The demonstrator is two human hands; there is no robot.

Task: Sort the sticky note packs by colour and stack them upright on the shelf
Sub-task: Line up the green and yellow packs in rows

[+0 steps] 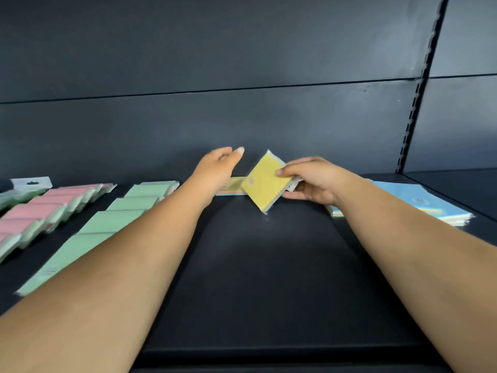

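Gripping a yellow sticky note pack (265,181) by its right edge, thumb on its face and fingers beneath, the right hand (313,179) holds it tilted on one corner, just above the dark shelf (255,278) near the back panel. The left hand (219,165) reaches forward beside it, fingers straight and holding nothing. Behind the pack lies a flat yellow pack (232,188). Left of the arms run a row of green packs (107,219) and a row of pink packs (40,211); blue packs (419,200) lie stacked at the right.
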